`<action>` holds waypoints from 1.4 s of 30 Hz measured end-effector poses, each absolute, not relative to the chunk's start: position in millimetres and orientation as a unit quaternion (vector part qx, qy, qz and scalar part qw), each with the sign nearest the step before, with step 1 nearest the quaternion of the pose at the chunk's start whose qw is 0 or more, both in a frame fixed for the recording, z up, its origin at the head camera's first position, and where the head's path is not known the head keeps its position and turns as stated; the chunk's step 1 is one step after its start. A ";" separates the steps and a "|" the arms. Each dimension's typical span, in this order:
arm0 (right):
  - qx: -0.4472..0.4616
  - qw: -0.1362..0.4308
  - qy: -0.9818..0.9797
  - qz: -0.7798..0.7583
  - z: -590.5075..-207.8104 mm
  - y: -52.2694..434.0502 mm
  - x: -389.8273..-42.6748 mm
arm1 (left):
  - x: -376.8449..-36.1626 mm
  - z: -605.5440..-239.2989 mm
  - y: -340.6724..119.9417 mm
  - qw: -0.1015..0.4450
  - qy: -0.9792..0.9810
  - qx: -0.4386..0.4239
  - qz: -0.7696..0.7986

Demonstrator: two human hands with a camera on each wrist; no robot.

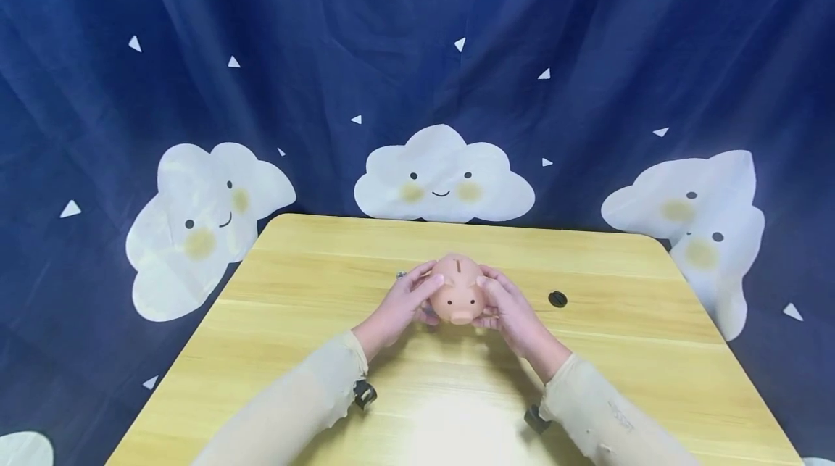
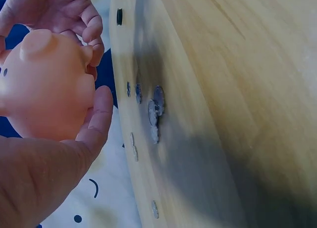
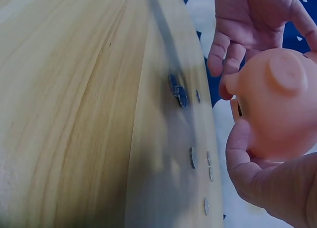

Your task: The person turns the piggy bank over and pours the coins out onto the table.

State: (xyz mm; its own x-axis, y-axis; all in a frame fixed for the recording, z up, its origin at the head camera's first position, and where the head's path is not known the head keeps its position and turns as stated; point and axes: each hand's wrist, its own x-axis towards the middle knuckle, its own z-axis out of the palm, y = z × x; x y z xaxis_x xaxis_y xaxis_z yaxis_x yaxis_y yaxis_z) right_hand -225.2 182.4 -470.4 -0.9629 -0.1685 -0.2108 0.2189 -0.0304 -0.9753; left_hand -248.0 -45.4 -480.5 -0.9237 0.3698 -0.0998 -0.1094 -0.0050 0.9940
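Note:
Both hands hold a pink piggy bank point(image 1: 459, 294) above the table, its snout toward me and the coin slot on top. My left hand point(image 1: 399, 308) grips one side, its thumb beside an ear; my right hand point(image 1: 517, 312) grips the opposite side the same way. In the right wrist view, a dark opening point(image 3: 239, 109) partly shows on the bank's underside. Below it, several silver coins point(image 2: 152, 111) lie on the table, some overlapping. The bank and hands hide most of them in the head view, where a coin point(image 1: 401, 275) shows by my left fingers.
A round black plug point(image 1: 557, 299) lies on the wooden table point(image 1: 313, 256), right of my right hand. Behind the table hangs a dark blue curtain point(image 1: 404, 31) with white clouds and triangles. Black straps point(image 1: 364, 394) sit at the sleeve cuffs.

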 end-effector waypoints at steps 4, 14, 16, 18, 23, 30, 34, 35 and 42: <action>0.015 0.137 0.688 -0.713 -467.0 181.5 -224.0 | -245.7 -479.7 -46.1 0.158 0.687 0.094 0.703; -0.042 0.082 0.669 -0.738 -454.0 187.2 -212.7 | -234.0 -462.2 -36.2 0.066 0.723 0.145 0.672; 0.005 0.120 0.670 -0.733 -464.6 186.8 -213.2 | -234.5 -474.0 -35.8 0.116 0.721 0.107 0.675; 0.025 0.132 0.674 -0.726 -473.7 186.7 -214.0 | -234.9 -483.1 -36.9 0.139 0.720 0.098 0.673; 0.025 0.125 0.675 -0.727 -471.5 186.6 -217.3 | -238.4 -483.2 -37.6 0.142 0.722 0.098 0.670; 0.047 0.132 0.693 -0.707 -464.9 182.0 -218.8 | -237.4 -488.3 -37.6 0.171 0.690 0.077 0.699; 0.034 0.148 0.700 -0.698 -458.1 180.0 -217.2 | -230.9 -483.4 -38.3 0.166 0.683 0.075 0.707; 0.027 0.143 0.698 -0.701 -453.6 179.9 -215.1 | -228.5 -478.3 -38.9 0.148 0.692 0.081 0.702; -0.016 0.088 0.680 -0.727 -430.6 180.4 -200.2 | -219.8 -450.8 -41.4 0.041 0.728 0.147 0.668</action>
State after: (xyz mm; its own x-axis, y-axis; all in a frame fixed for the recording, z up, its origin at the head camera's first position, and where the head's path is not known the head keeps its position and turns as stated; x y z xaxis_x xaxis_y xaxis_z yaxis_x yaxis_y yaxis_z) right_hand -200.2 180.4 -430.6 -0.9840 -0.1498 -0.0964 0.1062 -0.0588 -0.9926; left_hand -219.8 -41.4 -450.8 -0.9534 0.2688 0.1369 0.1596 0.0641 0.9851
